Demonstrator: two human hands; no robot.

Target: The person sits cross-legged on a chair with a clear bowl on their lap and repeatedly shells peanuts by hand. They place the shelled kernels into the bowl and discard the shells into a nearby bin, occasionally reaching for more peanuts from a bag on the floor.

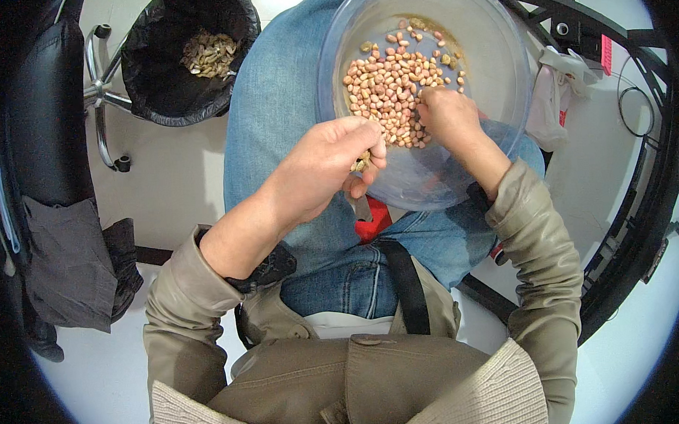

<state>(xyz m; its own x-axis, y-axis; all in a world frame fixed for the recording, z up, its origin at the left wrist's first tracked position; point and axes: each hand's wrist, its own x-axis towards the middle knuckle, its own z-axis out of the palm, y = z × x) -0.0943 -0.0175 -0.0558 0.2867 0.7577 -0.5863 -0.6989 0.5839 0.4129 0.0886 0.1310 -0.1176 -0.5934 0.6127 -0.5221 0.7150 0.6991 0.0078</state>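
Note:
On my lap rests a clear plastic basin with a heap of shelled, pinkish peanuts in it. A few unshelled peanuts lie among the loose kernels at its far side. My left hand is over the basin's near left rim, its fingers curled around peanut shells. Inside the basin, my right hand reaches down at the right edge of the heap. Its fingers are bent and their tips are hidden, so whether they pinch a kernel cannot be seen.
A bin lined with a black bag stands at the far left, with peanut shells inside. Beside it are a chrome chair base and a black seat with dark cloth. At right stand a black frame and a white plastic bag.

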